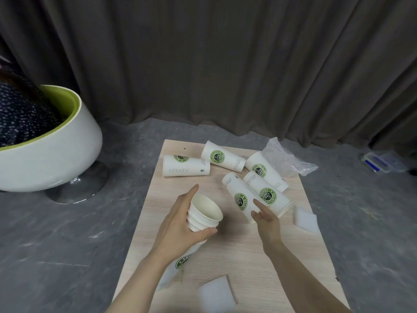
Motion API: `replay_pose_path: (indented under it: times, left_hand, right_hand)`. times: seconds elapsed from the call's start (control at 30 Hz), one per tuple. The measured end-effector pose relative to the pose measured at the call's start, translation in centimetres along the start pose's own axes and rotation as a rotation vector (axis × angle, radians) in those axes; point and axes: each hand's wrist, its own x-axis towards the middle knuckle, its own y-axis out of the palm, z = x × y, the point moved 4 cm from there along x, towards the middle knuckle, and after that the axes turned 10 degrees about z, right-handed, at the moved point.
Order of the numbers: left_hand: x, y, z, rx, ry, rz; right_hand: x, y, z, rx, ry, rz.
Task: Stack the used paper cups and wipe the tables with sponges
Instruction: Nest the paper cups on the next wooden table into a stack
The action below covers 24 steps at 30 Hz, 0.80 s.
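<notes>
**Stack in my left, reaching for the next cup**

My left hand (180,224) is wrapped round the stack (203,216) of nested cups, thumb under the rims and fingers behind, its mouth tilted toward my right. My right hand (265,219) is spread and holds nothing, fingers straight, the fingertips (257,203) just at the nearest cup (239,197), which lies on its side on the table (237,251). Four more cups lie on their sides beyond it, one partly under a plastic bag (286,159). Two white sponges wait: one (305,219) by the right edge, one (216,292) close to me.

These cups should be very light and thin-walled, I judge, so a hard squeeze would buckle them and a nudge would set one rolling. I would take the lying cup round its middle, lightly, then slide it base first into the stack. The stack itself is stiffer where the rims bunch up.
</notes>
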Motion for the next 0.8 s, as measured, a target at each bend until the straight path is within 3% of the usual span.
replay_pose_path:
  times: [0.3, 0.8]
  left_hand:
    - [-1.0, -0.2, 0.0, -0.010, 0.010, 0.012]
    - [-1.1, 0.0, 0.4, 0.027, 0.015, 0.015]
  right_hand:
    - [0.4, -0.2, 0.1, -0.008, 0.033, 0.043]
    - [-3.1, 1.5, 5.9, 0.018, -0.414, -0.033]
